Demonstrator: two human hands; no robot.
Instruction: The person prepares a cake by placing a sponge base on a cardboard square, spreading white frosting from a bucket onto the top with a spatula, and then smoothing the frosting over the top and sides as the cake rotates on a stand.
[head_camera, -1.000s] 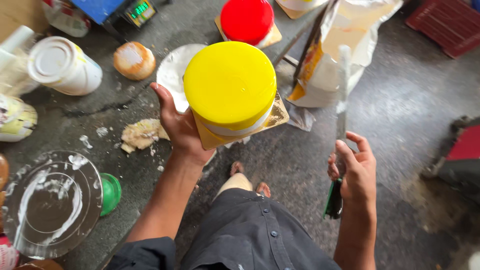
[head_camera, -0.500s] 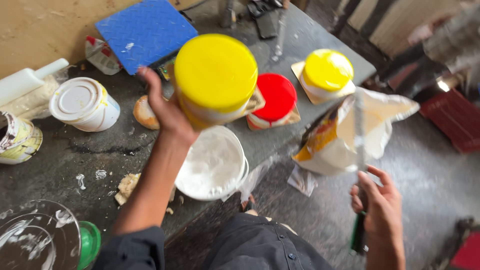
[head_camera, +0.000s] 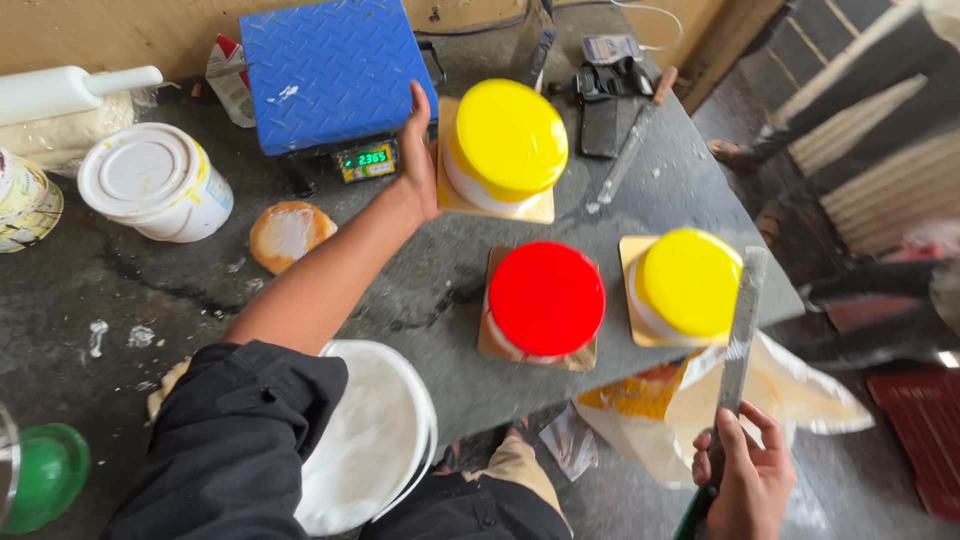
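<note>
My left hand grips the edge of a gold board carrying a yellow-topped round cake, set on the grey table beside a blue platform scale. A red-topped cake and a second yellow-topped cake sit on gold boards nearer the table's front edge. My right hand is low at the right, off the table, closed around the green handle of a long metal spatula whose blade points up.
A white lidded tub and a rolling pin stand at the left. A small round cake piece lies near the scale. A large white bowl overhangs the front edge. A plastic bag hangs at the right. Tools lie at the back.
My left hand has carried the yellow cake on its board away from me and lowered it onto the table beside the scale. My right hand has stayed low with the spatula.
</note>
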